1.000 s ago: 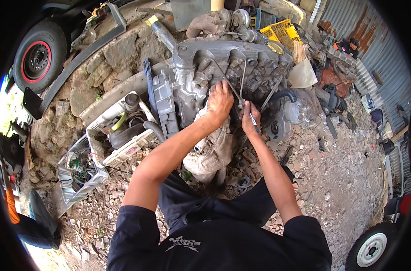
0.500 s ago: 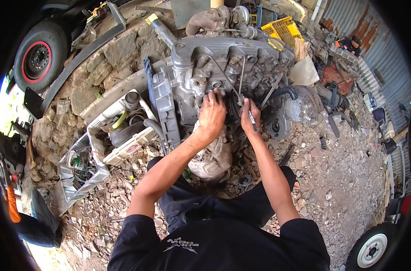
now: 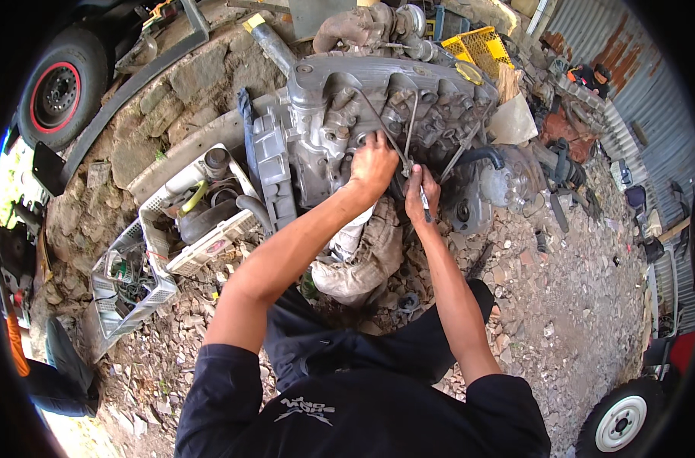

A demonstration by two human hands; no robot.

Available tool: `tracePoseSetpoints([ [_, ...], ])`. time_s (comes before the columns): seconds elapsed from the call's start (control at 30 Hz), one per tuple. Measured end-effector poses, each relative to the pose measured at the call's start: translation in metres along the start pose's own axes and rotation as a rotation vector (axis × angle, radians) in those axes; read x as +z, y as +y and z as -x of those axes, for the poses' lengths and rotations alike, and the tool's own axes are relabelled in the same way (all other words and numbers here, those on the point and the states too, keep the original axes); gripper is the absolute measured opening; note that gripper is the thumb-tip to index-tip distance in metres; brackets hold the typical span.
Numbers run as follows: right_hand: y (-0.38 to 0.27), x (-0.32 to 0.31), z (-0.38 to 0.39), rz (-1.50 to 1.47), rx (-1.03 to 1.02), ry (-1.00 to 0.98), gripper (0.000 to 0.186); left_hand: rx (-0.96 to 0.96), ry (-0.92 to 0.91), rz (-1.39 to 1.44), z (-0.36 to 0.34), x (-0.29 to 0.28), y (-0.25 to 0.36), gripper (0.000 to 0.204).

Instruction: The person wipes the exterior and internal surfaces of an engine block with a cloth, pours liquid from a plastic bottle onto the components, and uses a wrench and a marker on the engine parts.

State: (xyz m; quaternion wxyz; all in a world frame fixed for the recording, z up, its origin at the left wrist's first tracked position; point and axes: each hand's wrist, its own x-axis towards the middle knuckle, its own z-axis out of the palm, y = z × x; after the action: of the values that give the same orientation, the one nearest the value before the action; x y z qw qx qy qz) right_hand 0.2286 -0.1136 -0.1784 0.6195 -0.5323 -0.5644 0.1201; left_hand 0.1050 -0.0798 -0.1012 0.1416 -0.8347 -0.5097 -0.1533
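Note:
My left hand (image 3: 374, 164) is on the near face of a grimy grey engine (image 3: 332, 95), its fingers curled by a port left of two thin metal pipes; what they grip is hidden. My right hand (image 3: 424, 191) is closed on a slim silver wrench (image 3: 425, 206), whose upper end is at a fitting (image 3: 408, 169) where the pipes come down. Under my hands, a bulky dirty cloth bundle (image 3: 355, 271) lies against the engine's lower part.
Crates of parts (image 3: 210, 256) stand left, before a stone ledge (image 3: 195, 76) and a wheel (image 3: 61, 95). A turbocharger (image 3: 404, 27) and yellow crate (image 3: 477, 53) lie behind. Right are rubble ground (image 3: 561, 305), corrugated sheeting (image 3: 630, 91) and another wheel (image 3: 622, 420). People (image 3: 588, 76) (image 3: 19, 343) are at both edges.
My left hand first dropped slightly toward me, then rose again and moved a little right toward the pipes. My right hand stays on the wrench at the same fitting.

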Motion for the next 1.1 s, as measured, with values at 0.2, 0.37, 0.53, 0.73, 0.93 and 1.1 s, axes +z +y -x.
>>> tracePoseSetpoints([
  [0.2,-0.003,-0.001,0.001,0.047,-0.037,0.013,0.048,-0.026,-0.169,0.046,0.031,-0.007,0.017,0.016],
  [0.37,-0.002,-0.004,0.0,0.005,0.06,-0.021,0.04,-0.146,-0.215,0.388,0.082,0.003,0.016,0.025],
  [0.53,0.005,-0.006,0.005,-0.282,0.178,0.026,0.054,-0.282,0.182,0.801,0.091,-0.011,-0.001,0.031],
  [0.73,-0.006,-0.044,-0.01,-0.512,0.13,-0.04,0.095,-0.148,-0.058,0.906,0.105,0.016,0.001,0.031],
  [0.93,-0.034,-0.077,-0.037,-0.395,0.041,-0.319,0.078,0.042,-0.627,1.103,0.074,-0.006,-0.015,0.042],
  [1.1,-0.066,-0.065,-0.014,-0.172,0.247,-0.542,0.066,-0.263,-0.313,1.5,0.063,-0.018,-0.032,0.037],
])
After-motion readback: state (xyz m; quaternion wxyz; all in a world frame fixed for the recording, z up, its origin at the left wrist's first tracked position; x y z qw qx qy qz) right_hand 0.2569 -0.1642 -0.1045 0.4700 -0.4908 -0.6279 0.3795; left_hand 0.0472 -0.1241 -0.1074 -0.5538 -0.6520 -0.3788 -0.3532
